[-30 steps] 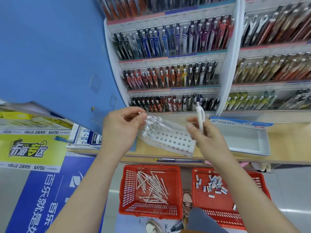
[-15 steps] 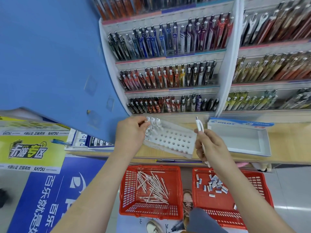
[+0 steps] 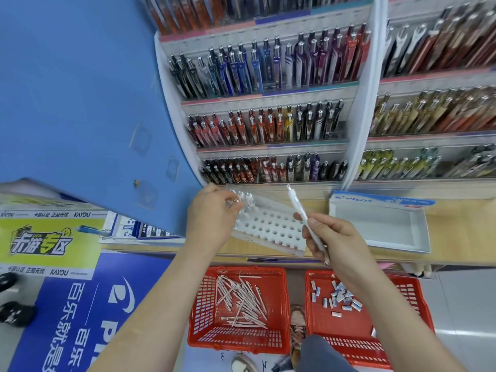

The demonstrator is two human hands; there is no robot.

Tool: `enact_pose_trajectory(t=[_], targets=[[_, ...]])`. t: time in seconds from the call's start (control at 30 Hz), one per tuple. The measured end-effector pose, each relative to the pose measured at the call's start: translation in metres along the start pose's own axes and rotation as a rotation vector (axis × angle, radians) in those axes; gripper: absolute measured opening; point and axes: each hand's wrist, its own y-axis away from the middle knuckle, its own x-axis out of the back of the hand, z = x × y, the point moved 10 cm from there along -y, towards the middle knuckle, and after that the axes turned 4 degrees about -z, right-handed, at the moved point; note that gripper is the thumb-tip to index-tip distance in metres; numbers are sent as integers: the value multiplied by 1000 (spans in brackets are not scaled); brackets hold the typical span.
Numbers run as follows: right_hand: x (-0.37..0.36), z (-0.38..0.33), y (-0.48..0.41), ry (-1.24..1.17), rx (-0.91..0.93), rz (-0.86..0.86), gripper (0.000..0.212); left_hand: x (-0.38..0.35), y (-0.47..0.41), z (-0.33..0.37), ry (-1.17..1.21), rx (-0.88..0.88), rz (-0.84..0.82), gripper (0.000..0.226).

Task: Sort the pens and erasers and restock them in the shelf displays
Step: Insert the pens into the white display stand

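Presently: white pen (image 3: 303, 218), seemingly light, stiff, slick, pinched mid-barrel by right hand (image 3: 335, 237) beside perforated holder tray (image 3: 271, 228); left hand (image 3: 212, 216) clasps tray's far-left corner.

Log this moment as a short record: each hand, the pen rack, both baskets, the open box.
left hand: steadies the perforated white rack at its far left end
right hand: holds one white pen, tip end toward the person
rack: tilted, a few pens seated at the left end, most holes empty
left red basket: loose white pens
right red basket: small erasers
Pilot box: open, empty, on the wooden ledge
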Motion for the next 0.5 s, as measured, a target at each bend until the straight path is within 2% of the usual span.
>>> enact_pose_trajectory(t=[0.07, 0.1, 0.17, 0.2, 0.33, 0.5], targets=[[-2, -6, 1, 64, 29, -11, 19, 12, 7, 0, 179, 41, 26, 12], [-3, -10, 2, 108, 45, -21, 18, 15, 11, 1, 349, 78, 7, 10], [-7, -16, 3, 175, 71, -53, 15, 9, 20, 13, 731, 137, -115, 9], [-11, -19, 4, 190, 83, -71, 15, 6, 24, 22, 837, 136, -173, 11], [-22, -27, 5, 202, 118, -116, 13, -1, 29, 37, 903, 96, -262, 11], [-20, -25, 5, 189, 123, -85, 10, 1, 31, 24, 898, 141, -210, 7]])
